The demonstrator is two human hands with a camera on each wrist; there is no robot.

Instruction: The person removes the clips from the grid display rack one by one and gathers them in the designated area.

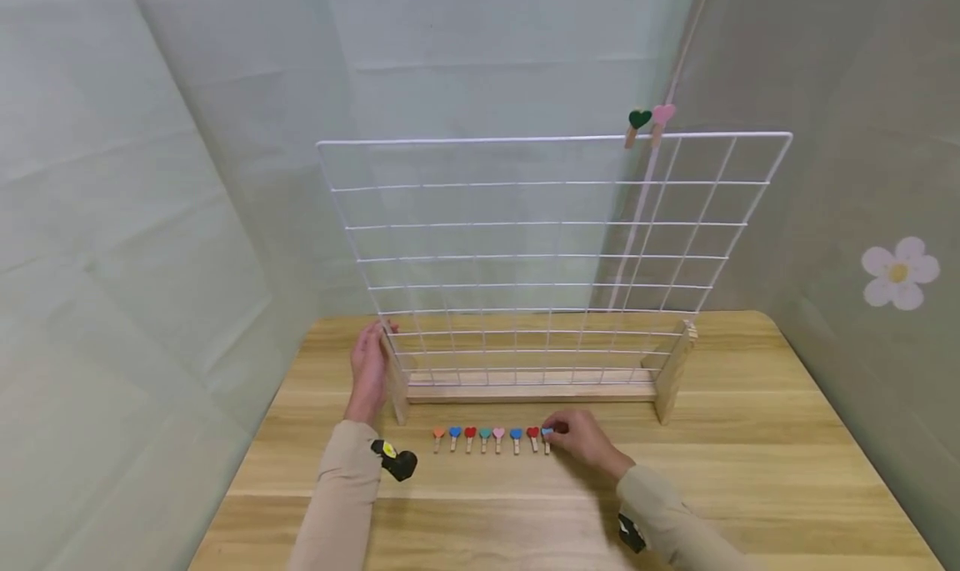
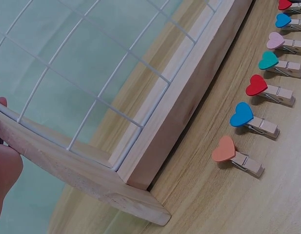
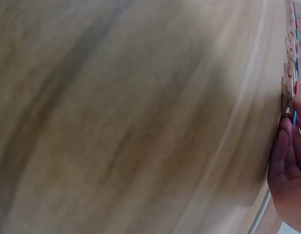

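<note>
Pegs with heart-shaped heads lie in a row on the table (image 1: pixel 750 438), just in front of the grid stand (image 1: pixel 525 388). Counted from the left in the head view they are orange (image 1: pixel 438 434), blue (image 1: pixel 454 433), red (image 1: pixel 470 433), teal (image 1: pixel 485 434), pink (image 1: pixel 499 434), blue again, red again, and a last blue peg (image 1: pixel 547 433) at the right end. The right hand (image 1: pixel 581 442) has its fingertips closed on that last blue peg, which sits on the wood in line with the others; the right wrist view shows fingers (image 3: pixel 287 146) curled against the peg's edge, though the picture is blurred. The left hand (image 1: pixel 369 367) rests flat against the outer side of the stand's left foot (image 1: pixel 396 383), fingers straight; in the left wrist view only the palm edge (image 2: pixel 6 170) shows, pressed to the wooden foot (image 2: pixel 82 178). The two hands are well apart, one at each end of the peg row. A white wire grid (image 1: pixel 547 246) stands upright in the wooden base, between two feet. Two more pegs are clipped on its top wire toward the right, a green one (image 1: pixel 637 122) and a pink one (image 1: pixel 662 117), side by side. A flower sticker (image 1: pixel 898 272) is on the right wall.
</note>
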